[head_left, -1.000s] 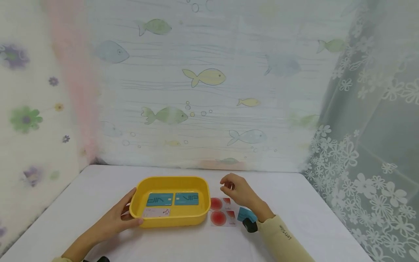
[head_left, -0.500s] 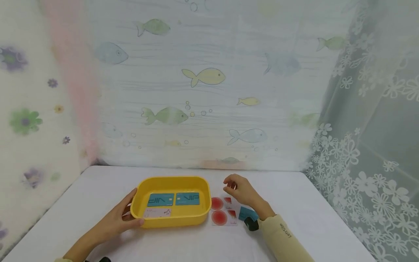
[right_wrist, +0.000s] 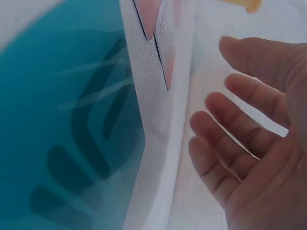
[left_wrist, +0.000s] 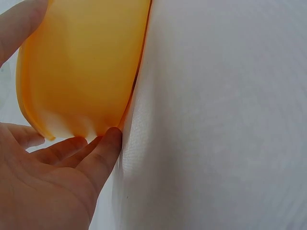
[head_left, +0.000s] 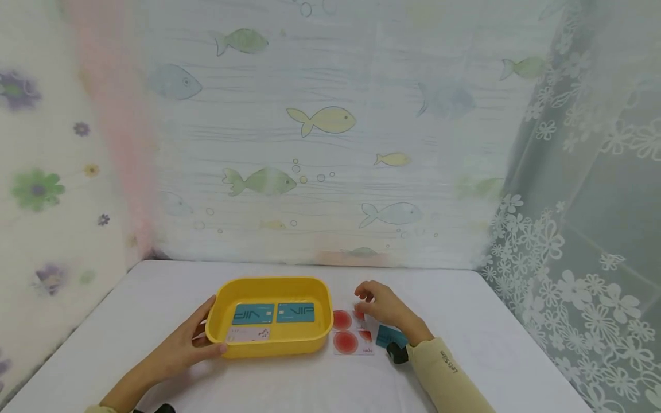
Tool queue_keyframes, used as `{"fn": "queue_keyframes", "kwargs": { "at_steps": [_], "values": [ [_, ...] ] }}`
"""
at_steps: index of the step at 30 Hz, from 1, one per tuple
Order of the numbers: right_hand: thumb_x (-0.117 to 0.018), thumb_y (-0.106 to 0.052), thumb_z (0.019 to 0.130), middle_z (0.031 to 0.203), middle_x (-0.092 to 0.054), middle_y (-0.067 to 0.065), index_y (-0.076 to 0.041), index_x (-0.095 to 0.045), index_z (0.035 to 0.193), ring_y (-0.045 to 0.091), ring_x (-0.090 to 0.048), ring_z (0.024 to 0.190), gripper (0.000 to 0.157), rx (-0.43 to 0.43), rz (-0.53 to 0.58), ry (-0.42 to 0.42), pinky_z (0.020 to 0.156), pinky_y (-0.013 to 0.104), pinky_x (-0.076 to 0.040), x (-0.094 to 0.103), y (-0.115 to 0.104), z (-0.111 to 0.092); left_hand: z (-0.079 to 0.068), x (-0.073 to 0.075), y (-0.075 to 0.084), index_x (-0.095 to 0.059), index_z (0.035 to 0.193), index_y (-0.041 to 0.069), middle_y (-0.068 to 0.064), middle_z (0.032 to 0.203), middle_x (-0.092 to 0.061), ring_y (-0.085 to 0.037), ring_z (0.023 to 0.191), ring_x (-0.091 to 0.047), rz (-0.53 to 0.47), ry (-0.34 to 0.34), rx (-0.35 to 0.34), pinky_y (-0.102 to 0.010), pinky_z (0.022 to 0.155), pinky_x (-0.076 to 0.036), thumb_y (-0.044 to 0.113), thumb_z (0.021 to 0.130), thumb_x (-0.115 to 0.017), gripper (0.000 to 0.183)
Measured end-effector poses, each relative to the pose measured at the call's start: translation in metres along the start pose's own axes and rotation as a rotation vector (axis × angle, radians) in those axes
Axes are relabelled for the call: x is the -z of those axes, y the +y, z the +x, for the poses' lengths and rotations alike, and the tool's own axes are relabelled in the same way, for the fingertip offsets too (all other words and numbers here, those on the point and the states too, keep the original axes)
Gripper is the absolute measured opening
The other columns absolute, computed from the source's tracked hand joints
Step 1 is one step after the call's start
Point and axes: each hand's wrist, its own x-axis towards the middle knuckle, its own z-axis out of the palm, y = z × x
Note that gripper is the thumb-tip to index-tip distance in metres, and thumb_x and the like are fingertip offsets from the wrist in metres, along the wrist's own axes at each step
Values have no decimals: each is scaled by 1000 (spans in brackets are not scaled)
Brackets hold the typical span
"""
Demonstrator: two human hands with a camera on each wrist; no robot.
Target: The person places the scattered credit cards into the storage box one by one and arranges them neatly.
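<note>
A yellow tray (head_left: pixel 273 347) sits on the white table, left of centre. My left hand (head_left: pixel 181 341) holds its left end, thumb at the near corner and fingers along the side; the left wrist view shows the fingertips against the tray's wall. Two teal VIP cards (head_left: pixel 253 314) and a pale pink card (head_left: pixel 249 334) lie in the tray. My right hand (head_left: pixel 384 304), fingers loosely bent and holding nothing, hovers over two white cards with red circles (head_left: pixel 345 342). Below its wrist lies a teal card (head_left: pixel 388 336), large in the right wrist view.
The white tabletop (head_left: pixel 310 384) reaches back to a fish-patterned curtain (head_left: pixel 320 172). A flower-print curtain (head_left: pixel 57 189) hangs at the left, and a translucent floral one (head_left: pixel 583 298) at the right. A black wrist device (head_left: pixel 397 353) sits beside the right sleeve.
The right hand has shifted slightly right and lowered toward the red-circle cards. My left hand stays at the tray, which has barely moved.
</note>
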Motion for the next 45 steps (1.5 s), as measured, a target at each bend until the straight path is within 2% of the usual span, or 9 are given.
{"fn": "queue_keyframes", "kwargs": {
  "at_steps": [5,10,17,22,29,36,45],
  "values": [
    [-72,-27,85,101,-57,1,-12,-61,113,20,-50,93,33,-35,-14,-94,80,33,-50,-2,2,0,-1,0,-1,-3,155,12,-23,151,-23,-38,127,-44,-14,-7,-3,-23,90,-49,22,83,-75,102],
    [-75,-28,82,98,-56,0,-11,-63,111,20,-50,91,36,-30,-32,-138,80,34,-49,-3,1,-3,0,-1,-1,-4,155,11,-23,150,-23,-38,126,-44,-3,-6,-8,-21,90,-48,23,83,-75,102],
    [-76,-27,81,96,-56,-1,-9,-64,109,20,-50,90,35,-9,-77,-141,82,35,-49,-4,-2,-4,2,0,-2,-5,155,14,-18,149,-26,-37,127,-44,5,7,24,-20,91,-48,25,82,-76,103],
    [-78,-25,79,93,-55,0,-9,-66,104,19,-49,88,32,-29,-99,-145,79,33,-50,-5,-3,-4,2,0,-1,-4,155,14,-18,151,-24,-37,127,-44,6,-2,33,-21,91,-48,26,82,-76,103],
    [-78,-22,80,89,-55,2,-7,-65,103,19,-48,84,31,-21,-95,-151,76,32,-49,-4,-4,-4,1,2,2,-3,155,13,-22,152,-22,-37,126,-45,-10,-16,18,-25,90,-50,24,83,-75,102],
    [-78,-23,80,89,-55,1,-10,-64,101,19,-49,84,28,-51,-88,-158,75,30,-50,-4,-5,-5,1,1,2,-3,155,13,-22,149,-26,-36,125,-45,-15,-11,12,-23,90,-49,23,82,-76,103],
    [-80,-25,78,90,-56,0,-10,-64,101,19,-50,85,31,-41,-77,-169,78,32,-50,-5,-3,-4,0,0,0,-3,155,12,-22,150,-24,-37,125,-45,-11,-7,-1,-21,89,-49,22,83,-75,102]
  ]
}}
